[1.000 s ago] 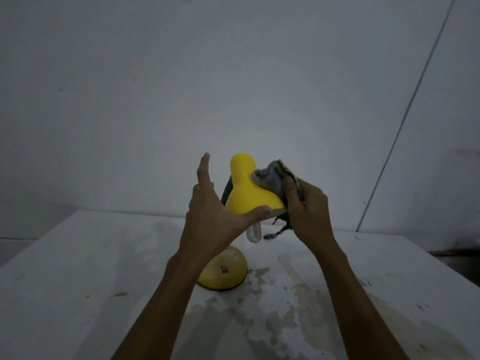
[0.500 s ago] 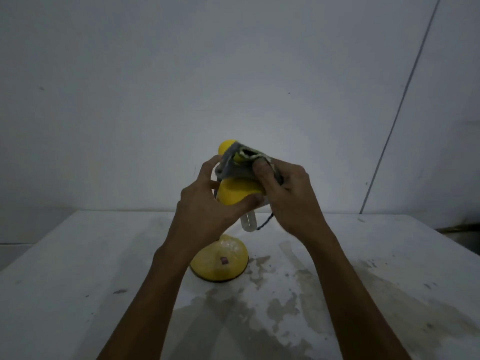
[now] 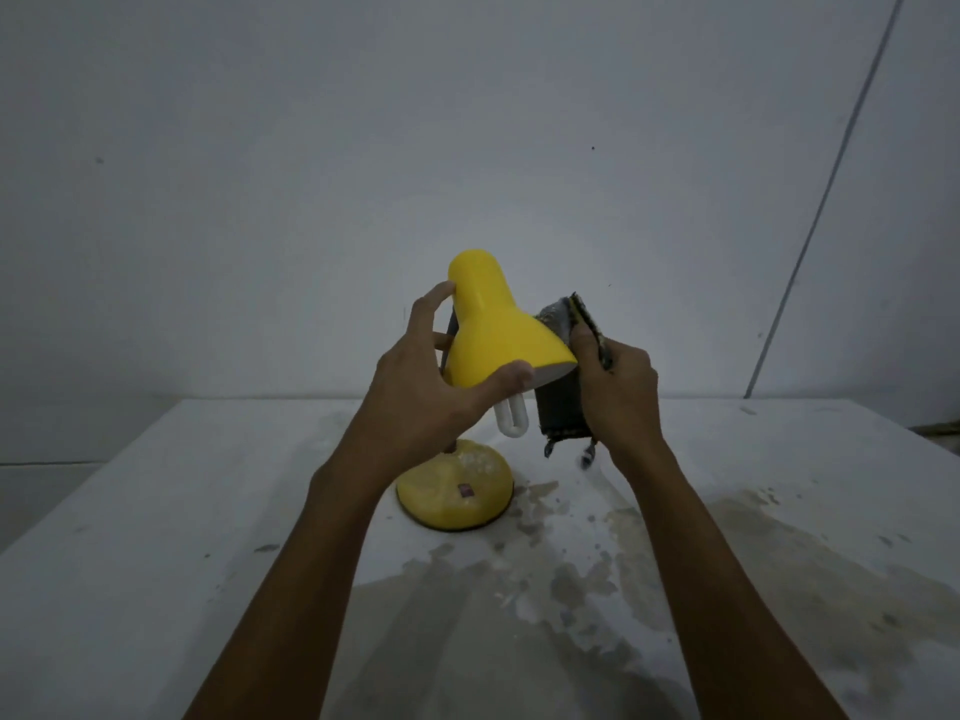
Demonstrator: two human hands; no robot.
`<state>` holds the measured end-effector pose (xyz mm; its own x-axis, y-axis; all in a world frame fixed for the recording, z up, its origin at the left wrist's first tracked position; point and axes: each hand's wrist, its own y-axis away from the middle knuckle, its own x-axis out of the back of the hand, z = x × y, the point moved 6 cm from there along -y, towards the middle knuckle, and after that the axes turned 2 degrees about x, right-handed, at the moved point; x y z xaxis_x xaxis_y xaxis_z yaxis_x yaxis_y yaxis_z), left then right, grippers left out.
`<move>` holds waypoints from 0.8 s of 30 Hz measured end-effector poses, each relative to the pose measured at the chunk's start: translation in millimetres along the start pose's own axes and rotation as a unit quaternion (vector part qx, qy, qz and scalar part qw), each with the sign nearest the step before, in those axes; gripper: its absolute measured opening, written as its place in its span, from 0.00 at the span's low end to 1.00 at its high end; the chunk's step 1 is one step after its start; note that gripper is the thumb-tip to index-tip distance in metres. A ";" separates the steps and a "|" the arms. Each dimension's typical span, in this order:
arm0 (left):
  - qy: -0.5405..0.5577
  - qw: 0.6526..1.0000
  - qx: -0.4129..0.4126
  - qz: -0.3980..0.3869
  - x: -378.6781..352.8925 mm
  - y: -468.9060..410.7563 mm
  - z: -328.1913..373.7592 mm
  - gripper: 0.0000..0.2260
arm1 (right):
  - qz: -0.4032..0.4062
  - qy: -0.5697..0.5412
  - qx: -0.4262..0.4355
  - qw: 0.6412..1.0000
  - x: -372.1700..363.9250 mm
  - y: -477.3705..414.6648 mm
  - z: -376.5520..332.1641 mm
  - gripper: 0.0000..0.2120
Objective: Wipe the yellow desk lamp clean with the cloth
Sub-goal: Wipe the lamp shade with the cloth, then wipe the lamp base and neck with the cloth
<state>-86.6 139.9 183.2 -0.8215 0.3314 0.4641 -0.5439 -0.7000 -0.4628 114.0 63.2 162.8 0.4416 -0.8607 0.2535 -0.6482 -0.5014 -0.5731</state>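
On blotchy, perhaps wet table [image 3: 156, 511], lamp [image 3: 493, 335], wall [image 3: 311, 148]

yellow desk lamp [image 3: 491, 330] mid-frame, shade tilted down-right, bulb poking out, dark grey cloth [image 3: 563, 387] hanging at its rim

Left hand [image 3: 415, 387] grips yellow lamp [image 3: 493, 330] shade; right hand [image 3: 615, 387] holds cloth [image 3: 563, 407] w/ curled fingers at rim, over stained table [image 3: 156, 537].

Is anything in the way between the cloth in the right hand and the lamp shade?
Nothing visible. The cloth is at the right rim of the shade; the left hand grips the shade on its other side.
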 end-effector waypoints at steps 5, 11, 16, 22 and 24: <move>0.046 0.994 0.047 0.082 14.2 -3.7 -19.8 0.36 | -0.155 0.031 -0.071 0.985 -21.4 5.0 33.8 0.24; -0.055 0.951 0.294 -0.079 20.7 1.2 -87.7 0.22 | -0.364 -0.111 -0.230 0.896 -70.9 47.9 58.2 0.24; -0.084 0.889 0.387 -0.229 22.3 24.0 -107.0 0.26 | -0.426 -0.220 -0.278 0.832 -117.5 84.9 39.0 0.18; -0.006 0.935 0.326 -0.139 43.8 13.2 -116.4 0.19 | -0.414 -0.214 -0.214 0.858 -149.9 101.8 6.6 0.18; 0.004 0.947 0.306 -0.095 50.1 6.7 -120.9 0.17 | -0.398 -0.289 -0.244 0.836 -154.7 113.2 -0.4 0.12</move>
<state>-152.2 228.3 112.0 -0.7214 0.4913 0.4881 -0.4830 -0.8620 0.1537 -28.0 139.6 59.0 0.9880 -0.1206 -0.0963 -0.1193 -0.9927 0.0189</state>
